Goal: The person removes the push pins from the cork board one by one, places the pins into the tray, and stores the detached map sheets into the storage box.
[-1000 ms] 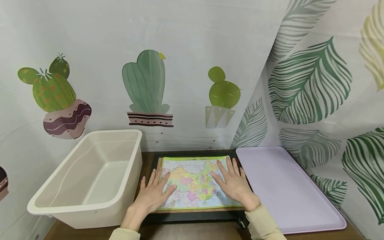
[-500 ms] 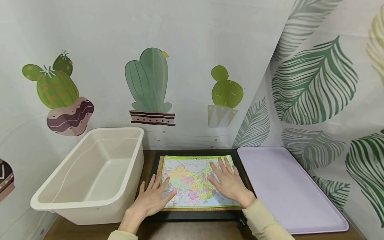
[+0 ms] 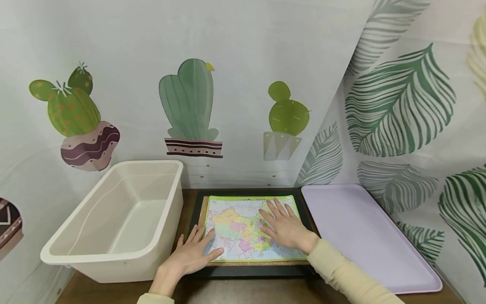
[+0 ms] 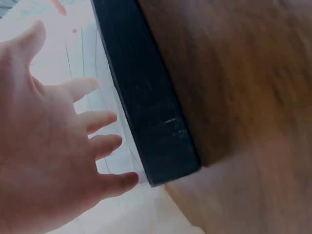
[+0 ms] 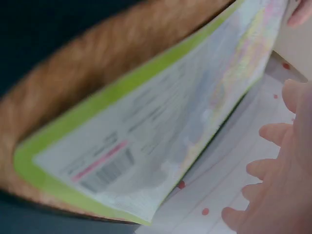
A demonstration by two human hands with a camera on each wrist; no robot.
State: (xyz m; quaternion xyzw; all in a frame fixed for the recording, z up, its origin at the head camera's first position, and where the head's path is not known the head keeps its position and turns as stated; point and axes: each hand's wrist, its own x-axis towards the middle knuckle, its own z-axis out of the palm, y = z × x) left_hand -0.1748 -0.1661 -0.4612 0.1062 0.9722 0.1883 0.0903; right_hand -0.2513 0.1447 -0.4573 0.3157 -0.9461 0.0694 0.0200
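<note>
A map sheet [image 3: 235,230] with a lime-green border lies on a brown board [image 3: 203,213] set in a black frame [image 3: 250,272]. My left hand [image 3: 191,253] is spread over the frame's left side, its fingers reaching the map's lower left corner. Over the map's right half my right hand [image 3: 284,226] extends with fingers apart and fairly straight, holding nothing. The right wrist view gives a close look at the map's corner with a barcode [image 5: 107,170]. In the left wrist view the palm [image 4: 39,141] faces the camera beside the black frame's edge [image 4: 146,97].
A deep cream plastic tub [image 3: 114,228] stands on the left of the brown table [image 3: 228,291]. To the right lies a flat lilac tray [image 3: 372,240]. A white curtain [image 3: 243,50] printed with cacti and leaves hangs behind.
My right hand has shifted left across the map, from its right edge toward the middle. The left hand has drawn slightly back toward the near side. The map stays in place.
</note>
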